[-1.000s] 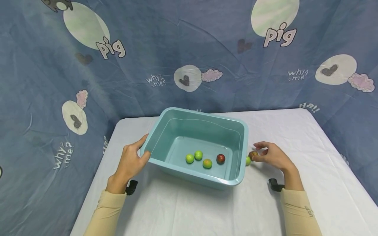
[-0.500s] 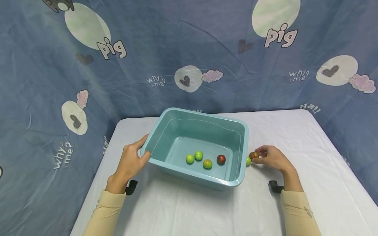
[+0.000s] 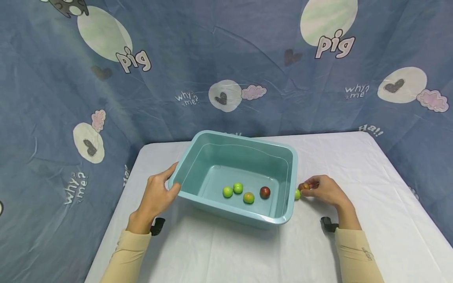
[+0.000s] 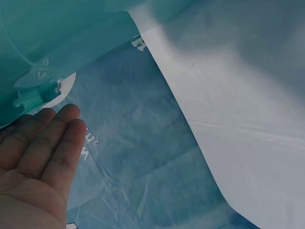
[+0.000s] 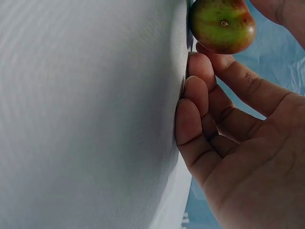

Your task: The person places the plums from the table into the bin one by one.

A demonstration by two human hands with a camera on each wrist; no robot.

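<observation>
My left hand (image 3: 156, 195) grips the near left corner of a teal plastic basin (image 3: 233, 209), thumb on the rim. In the left wrist view its fingers (image 4: 52, 150) lie extended beneath the rim. My right hand (image 3: 329, 191), low over the cloth beside the basin's right wall, holds a brownish-red jujube (image 3: 303, 186) between thumb and fingers. Close up in the right wrist view, that jujube is mottled green and red, and the other fingers (image 5: 188, 121) curl against the cloth. A green jujube (image 3: 297, 194) lies beside it, partly hidden by the basin.
Inside the basin lie several jujubes, among them a dark red one (image 3: 265, 192) and a yellowish-green one (image 3: 249, 197). A white cloth (image 3: 226, 255) covers the table. Behind it hangs a blue printed curtain (image 3: 162, 118). Black mounts (image 3: 329, 224) sit at both wrists.
My right hand's fingers have closed in around the brownish-red jujube, and the hand has dropped slightly. The left hand and the basin stay where they were.
</observation>
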